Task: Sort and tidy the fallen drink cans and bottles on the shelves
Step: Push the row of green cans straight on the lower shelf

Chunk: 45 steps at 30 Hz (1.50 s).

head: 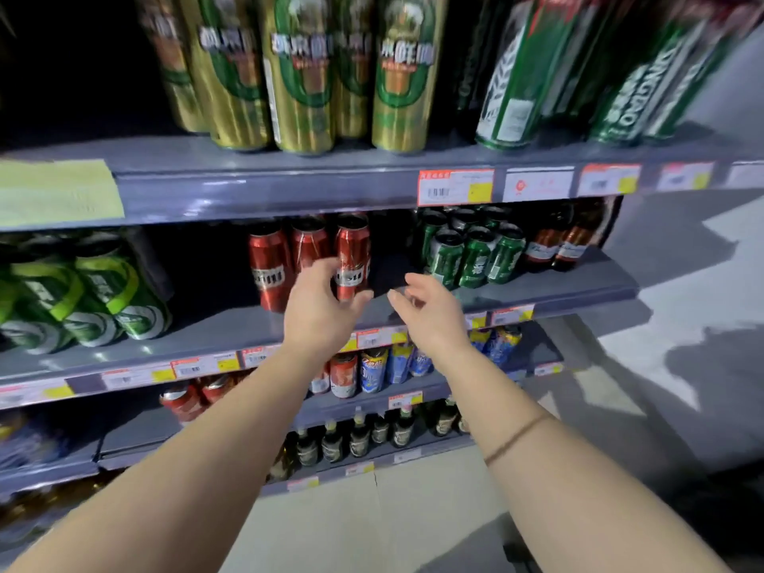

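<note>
Four tiers of grey shelving (264,192) filled the view, stocked with beer. Up top, tall gold cans (308,72) upright, beside green-and-white cans (508,88) leaning in the wide lens. On second tier, at left, green multipacks (82,299) lying on their sides, well apart from three red cans (308,258) standing upright near middle; further right, small green cans (475,254) and brown bottles (566,241). Lower down, more red cans (182,401), seemingly tipped over, though blurred. Left hand (318,308) reached to rightmost red can (352,258), fingers loosely spread just before it, grasping nothing; contact not possible to tell. Right hand (430,312) hovered just beside, relaxed and empty, over bare shelf gap (392,270). Judged risk: red cans stood close together, so careless push from left hand could knock neighbours down like dominoes; could also roll off shelf edge.
</note>
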### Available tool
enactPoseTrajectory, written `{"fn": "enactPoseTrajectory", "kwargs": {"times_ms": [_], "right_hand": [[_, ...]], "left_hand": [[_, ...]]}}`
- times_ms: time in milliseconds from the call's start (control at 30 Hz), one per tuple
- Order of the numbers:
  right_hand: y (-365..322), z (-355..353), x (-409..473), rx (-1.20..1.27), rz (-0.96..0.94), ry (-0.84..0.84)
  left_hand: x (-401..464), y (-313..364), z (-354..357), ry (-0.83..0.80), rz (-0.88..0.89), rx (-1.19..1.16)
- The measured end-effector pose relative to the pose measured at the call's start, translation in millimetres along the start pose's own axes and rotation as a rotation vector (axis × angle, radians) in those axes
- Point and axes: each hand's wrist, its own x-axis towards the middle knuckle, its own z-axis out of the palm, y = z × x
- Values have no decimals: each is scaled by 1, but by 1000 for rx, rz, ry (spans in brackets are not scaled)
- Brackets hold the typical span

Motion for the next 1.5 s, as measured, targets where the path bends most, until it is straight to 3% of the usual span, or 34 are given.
{"fn": "enactPoseTrajectory", "kwargs": {"times_ms": [200, 400, 600, 700, 867, 1100, 1500], "right_hand": [[59, -44, 23, -23, 72, 15], [144, -106, 97, -146, 94, 92], [180, -128, 164, -201, 101, 239], [183, -133, 185, -268, 136, 262], [179, -134, 203, -299, 143, 96], [179, -128, 203, -390, 159, 138], [148, -154, 146, -160, 70, 45]], "left_hand": [[10, 11, 72, -151, -121, -53], [55, 19, 187, -76, -335, -83], [94, 20, 247, -16, -364, 118], [102, 22, 253, 6, -405, 124], [104, 15, 248, 11, -388, -6], [104, 5, 250, -25, -339, -44], [74, 52, 212, 35, -321, -24]]}}
